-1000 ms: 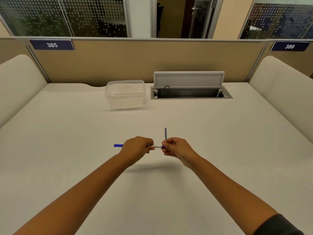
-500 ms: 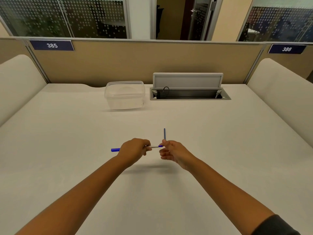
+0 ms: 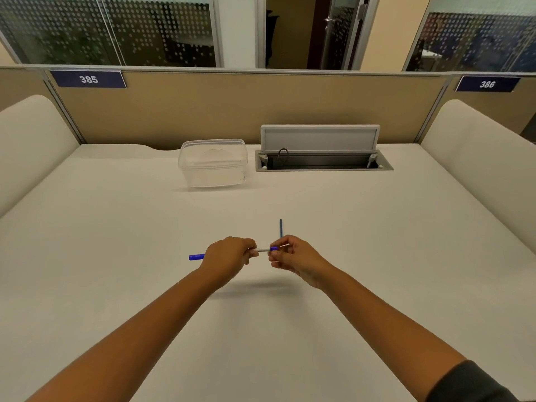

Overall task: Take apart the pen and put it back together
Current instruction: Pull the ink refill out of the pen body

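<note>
Two hands meet over the middle of the white desk (image 3: 377, 256), and you look down at them from your head camera, the only view you have. Your left hand (image 3: 226, 256) is curled tight around the pen (image 3: 262, 250). The pen lies almost flat between your hands, up off the desk. Its blue end pokes out to the left of your fist, and a short white part shows in the gap between your hands.

Your right hand (image 3: 293, 258) pinches a small blue piece at the right end of the pen, with your fingertips (image 3: 275, 247) closed on it. Half a second ago that hand was looser and sat a bit lower, with the fingers more spread. Now it has closed in on the pen tip again, much like it was one second ago. Your left hand has barely moved in that time.

Just behind your right hand, a thin blue stick (image 3: 280, 227) points away from you. Its near end is hidden by your fingers, so you cannot tell if it lies on the desk or is held. It has stayed in the same spot.

Far back on the desk sits a clear plastic box (image 3: 213, 163). Beside it, to the right, is an open cable hatch (image 3: 322, 162) with its lid up. Neither one has moved.
</note>
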